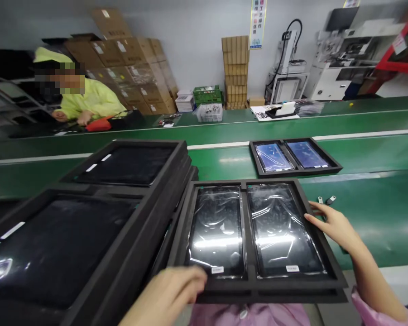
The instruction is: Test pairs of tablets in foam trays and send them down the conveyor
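Between left hand [177, 284] and right hand [337, 228]: black foam tray [292, 284], two screens

Step, as judged: handling or steadying of the tray by its sides. Contents: left-hand screen [219, 222] and right-hand screen [281, 222], one per recess, glossy, film-covered, white label at each near end.
Hands: well apart, one to each side. Right: thumb and fingertips at the right rim; firmness of hold cannot be told. Left: at the near-left corner, fingers curled; contact or hold cannot be told.
Next move, as judged: any lift or shift calls for support from both sides, tray level, screens seated.
Beside the left hand: stack of foam trays [139, 240], dark screens in the top one. Ahead of both hands: far tray [299, 172], two bluish screens, on green bench [376, 217]. Just beyond the right fingers: small metal-tipped pieces [331, 199], kind unclear.
Hidden or obscure: tray's underside; left hand blurred; stack cut off by the frame; glare across both nearer screens. Far beyond the left hand: co-worker in yellow [98, 97] with a red item [99, 124], unidentified.
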`<move>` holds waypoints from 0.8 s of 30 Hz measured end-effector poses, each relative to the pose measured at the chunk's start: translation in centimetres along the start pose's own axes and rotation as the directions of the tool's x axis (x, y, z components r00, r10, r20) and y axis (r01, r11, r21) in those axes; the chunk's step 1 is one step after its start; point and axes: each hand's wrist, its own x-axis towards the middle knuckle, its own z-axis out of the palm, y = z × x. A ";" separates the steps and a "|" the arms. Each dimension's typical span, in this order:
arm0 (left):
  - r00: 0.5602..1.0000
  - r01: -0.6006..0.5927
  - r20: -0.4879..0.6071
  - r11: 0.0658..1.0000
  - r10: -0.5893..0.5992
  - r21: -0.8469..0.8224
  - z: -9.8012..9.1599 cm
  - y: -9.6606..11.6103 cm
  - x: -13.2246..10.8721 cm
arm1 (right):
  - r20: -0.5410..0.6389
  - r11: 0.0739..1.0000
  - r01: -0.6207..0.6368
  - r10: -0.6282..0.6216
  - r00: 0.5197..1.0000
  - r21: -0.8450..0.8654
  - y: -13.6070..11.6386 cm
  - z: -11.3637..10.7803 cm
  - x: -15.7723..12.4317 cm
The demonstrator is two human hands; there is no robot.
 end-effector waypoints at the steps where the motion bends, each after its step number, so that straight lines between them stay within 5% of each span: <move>1: 0.996 -0.050 -0.065 0.997 0.053 0.058 -1.6 1.9 2.1 | -0.052 0.991 0.085 -0.090 0.995 -0.106 -0.6 -0.1 0.3; 4: 0.976 -0.067 -0.163 0.911 0.145 0.406 -4.2 6.6 9.9 | -0.134 0.911 0.226 -0.286 0.949 -0.344 -3.1 0.8 1.3; 7: 0.954 0.031 -0.275 0.872 0.121 0.489 -3.7 8.7 16.5 | -0.146 0.825 0.164 -0.285 0.947 -0.541 -5.1 2.5 2.1; 9: 0.941 0.068 -0.319 0.857 0.116 0.511 -2.8 8.8 18.8 | -0.141 0.796 0.142 -0.274 0.951 -0.589 -5.3 3.3 2.6; 17: 0.899 0.155 -0.425 0.829 0.107 0.538 -2.0 8.6 20.3 | -0.240 0.894 0.144 -0.264 0.934 -0.424 -2.8 3.7 3.9; 24: 0.919 0.156 -0.386 0.824 0.082 0.545 -2.0 9.6 21.3 | -0.259 0.924 0.153 -0.252 0.932 -0.350 -2.5 3.7 4.0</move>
